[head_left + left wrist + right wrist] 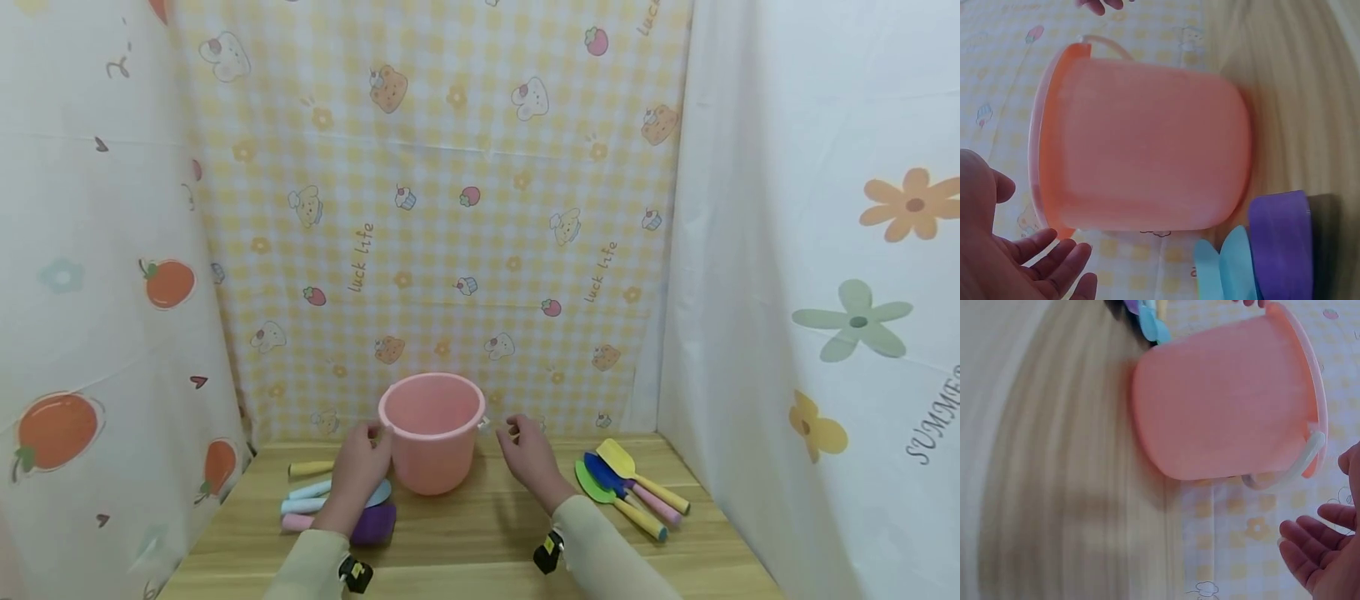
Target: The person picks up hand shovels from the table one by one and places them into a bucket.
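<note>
Both hands flank the round pink plastic bucket (432,431), upright mid-desk against the backdrop.

Left hand (361,467) and right hand (529,457) sit beside the rim, fingers (1054,262) relaxed and spread, gripping nothing; likely framing it for a two-sided hold. Only the right wrist view shows the pale handle (1297,464) hanging down. Head view alone shows the coloured plastic shovels (626,485).

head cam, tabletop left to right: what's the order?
Pastel-handled tools → left hand → pink bucket → right hand → green, blue and yellow shovels.
</note>
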A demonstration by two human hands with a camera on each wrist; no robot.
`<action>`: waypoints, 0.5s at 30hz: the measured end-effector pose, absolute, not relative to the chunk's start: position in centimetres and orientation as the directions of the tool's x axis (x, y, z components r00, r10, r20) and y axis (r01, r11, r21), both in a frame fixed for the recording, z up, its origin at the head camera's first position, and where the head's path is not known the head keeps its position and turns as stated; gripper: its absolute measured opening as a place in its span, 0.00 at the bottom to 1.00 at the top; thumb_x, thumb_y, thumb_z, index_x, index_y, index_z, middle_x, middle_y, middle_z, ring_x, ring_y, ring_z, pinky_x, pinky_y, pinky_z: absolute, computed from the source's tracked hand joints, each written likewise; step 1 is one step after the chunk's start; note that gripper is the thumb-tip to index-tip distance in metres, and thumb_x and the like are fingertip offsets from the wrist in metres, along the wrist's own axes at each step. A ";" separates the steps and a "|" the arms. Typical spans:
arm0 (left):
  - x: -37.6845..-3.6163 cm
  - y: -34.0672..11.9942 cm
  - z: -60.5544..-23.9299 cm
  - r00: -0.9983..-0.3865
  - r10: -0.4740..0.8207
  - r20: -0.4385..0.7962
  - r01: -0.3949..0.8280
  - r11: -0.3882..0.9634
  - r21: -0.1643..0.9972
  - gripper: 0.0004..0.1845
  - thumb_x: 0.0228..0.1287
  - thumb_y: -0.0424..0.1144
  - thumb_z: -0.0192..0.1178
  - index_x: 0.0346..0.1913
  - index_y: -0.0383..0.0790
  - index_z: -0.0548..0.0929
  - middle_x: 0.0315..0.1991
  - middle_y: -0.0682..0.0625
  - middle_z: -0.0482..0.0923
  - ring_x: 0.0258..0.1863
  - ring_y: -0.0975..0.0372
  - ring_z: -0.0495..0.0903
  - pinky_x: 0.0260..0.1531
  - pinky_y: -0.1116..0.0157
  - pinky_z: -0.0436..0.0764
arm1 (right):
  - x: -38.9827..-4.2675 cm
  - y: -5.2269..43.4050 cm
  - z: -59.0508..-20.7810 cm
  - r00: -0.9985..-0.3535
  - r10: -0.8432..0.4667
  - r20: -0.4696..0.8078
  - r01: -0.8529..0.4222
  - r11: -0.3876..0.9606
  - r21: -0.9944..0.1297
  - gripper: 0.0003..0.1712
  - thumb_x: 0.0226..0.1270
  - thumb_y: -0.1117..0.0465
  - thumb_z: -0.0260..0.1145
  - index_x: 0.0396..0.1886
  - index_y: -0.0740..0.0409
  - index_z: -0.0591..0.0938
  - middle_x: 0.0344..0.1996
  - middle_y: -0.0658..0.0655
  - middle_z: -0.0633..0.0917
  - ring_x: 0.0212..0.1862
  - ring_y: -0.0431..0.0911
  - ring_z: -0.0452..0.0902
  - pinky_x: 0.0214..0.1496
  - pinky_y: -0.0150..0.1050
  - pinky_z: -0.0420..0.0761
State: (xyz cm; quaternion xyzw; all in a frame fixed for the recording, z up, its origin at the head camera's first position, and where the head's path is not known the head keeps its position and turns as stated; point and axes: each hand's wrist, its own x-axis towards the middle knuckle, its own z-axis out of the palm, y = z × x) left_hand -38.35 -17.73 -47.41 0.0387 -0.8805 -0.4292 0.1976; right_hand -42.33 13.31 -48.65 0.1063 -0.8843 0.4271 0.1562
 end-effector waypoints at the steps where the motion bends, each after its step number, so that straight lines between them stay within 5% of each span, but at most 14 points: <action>1: -38.6 -17.8 -47.3 -0.919 -0.243 0.312 0.099 0.621 0.777 0.30 0.86 0.53 0.53 0.70 0.28 0.78 0.63 0.31 0.81 0.62 0.38 0.82 0.61 0.37 0.80 | -42.6 13.2 -48.4 -0.931 -0.050 0.361 -0.317 0.600 -0.734 0.24 0.86 0.51 0.66 0.66 0.65 0.83 0.50 0.59 0.85 0.49 0.51 0.83 0.50 0.54 0.87; 9: -40.3 -18.1 -46.9 -0.898 -0.321 0.302 0.069 0.575 0.815 0.33 0.85 0.52 0.52 0.73 0.24 0.74 0.63 0.29 0.81 0.65 0.34 0.80 0.66 0.35 0.76 | -44.9 12.0 -46.5 -0.945 -0.040 0.326 -0.297 0.530 -0.795 0.27 0.86 0.47 0.64 0.69 0.63 0.83 0.47 0.56 0.86 0.46 0.49 0.82 0.46 0.48 0.86; 15: -41.4 -18.1 -46.7 -0.896 -0.367 0.252 0.027 0.521 0.853 0.35 0.85 0.54 0.50 0.76 0.25 0.72 0.62 0.29 0.81 0.66 0.34 0.78 0.67 0.36 0.73 | -46.5 11.1 -45.8 -0.961 -0.028 0.274 -0.254 0.475 -0.843 0.31 0.87 0.44 0.63 0.74 0.60 0.81 0.55 0.60 0.88 0.54 0.53 0.85 0.55 0.54 0.87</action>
